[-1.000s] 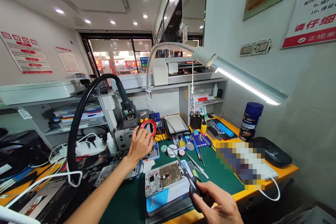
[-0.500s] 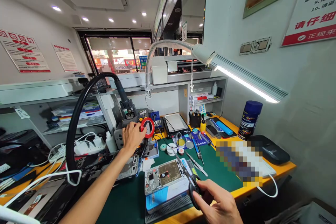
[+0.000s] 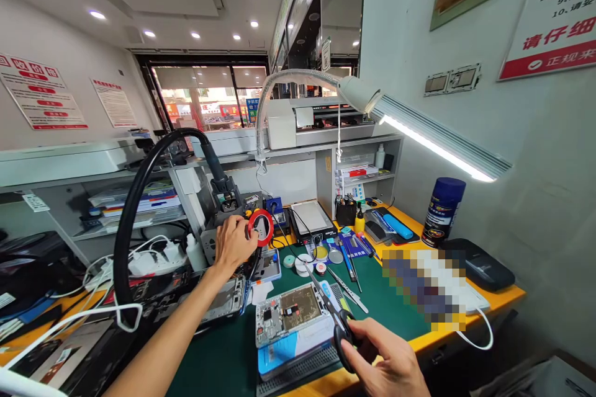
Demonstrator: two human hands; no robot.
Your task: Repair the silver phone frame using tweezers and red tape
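My left hand [image 3: 234,240] reaches to the grey bench equipment at the back left, its fingers closed on the edge of a red roll of tape [image 3: 270,229]. Low in the view, my right hand [image 3: 384,353] has its fingers around the black handles of a pair of scissors [image 3: 336,317]. The scissor blades point up and away, over the right edge of an opened phone [image 3: 291,316] with its inner parts bare. That phone lies on a blue and white box [image 3: 279,353], on a perforated grey plate [image 3: 302,375].
A thick black hose [image 3: 125,223] arches on the left beside a cluttered shelf. Small tins [image 3: 321,252], tweezers [image 3: 347,289] and pens lie on the green mat [image 3: 377,307]. A dark blue spray can [image 3: 442,211] stands right. A lit lamp [image 3: 437,139] hangs above.
Almost nothing differs. The view has shifted very slightly, while both hands keep the tape roll and the scissors in the same places.
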